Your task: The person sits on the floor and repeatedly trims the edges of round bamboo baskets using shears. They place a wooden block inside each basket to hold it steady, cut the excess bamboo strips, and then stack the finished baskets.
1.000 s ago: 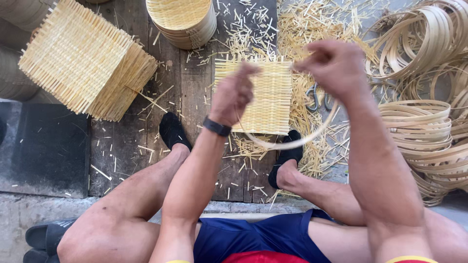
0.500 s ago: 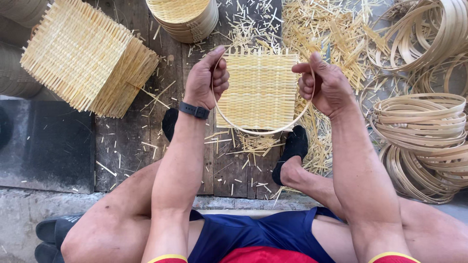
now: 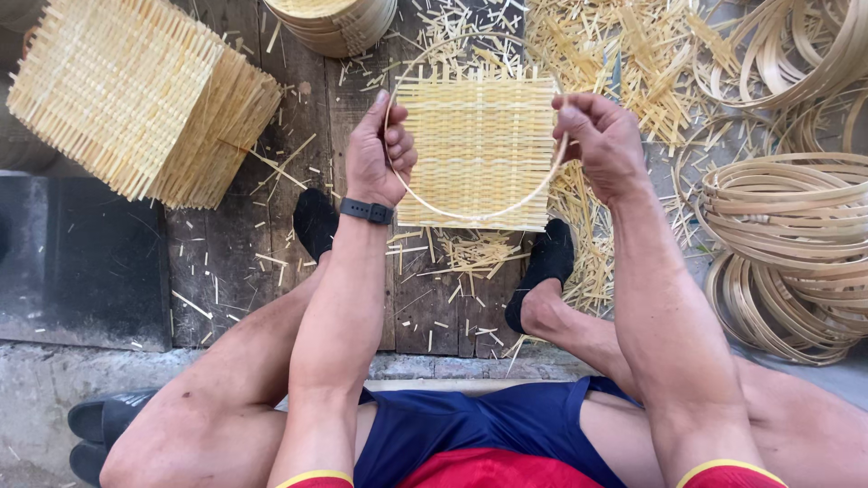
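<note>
Hoop: thin bamboo hoop (image 3: pixel 470 215), bent into a ring and held up in the air, right over the woven mat.
Woven mat: square, pale yellow woven mat (image 3: pixel 479 136). It lies flat on the wooden boards (image 3: pixel 226 262), between the person's two feet.
Left hand: left hand (image 3: pixel 380 158) is at the left side of the mat. Its fingers are curled tight around the left part of the hoop. A dark watch band sits on the wrist.
Right hand: right hand (image 3: pixel 604 145) is at the right side of the mat. Thumb and fingers pinch the right part of the hoop, closed on it.
Feet: two black shoes (image 3: pixel 316 221), one just left of the mat's near edge and one just right of it.
Mat pile: stack of mats (image 3: pixel 136 99) like this one, well to the left of the mat.
Ring piles: many more bamboo rings (image 3: pixel 787 244) in heaps, well to the right of the mat.
Round stack: a stack of round rims (image 3: pixel 339 23) just past the mat, up and to the left.
Scraps: little bamboo bits (image 3: pixel 624 54) lie all around the mat.
What could go wrong: the hoop is springy, so I think it could pop out of the pinch if one hand lets go a bit. It is thin too, so a hard bend could crack it. Sharp bits could poke a finger.
</note>
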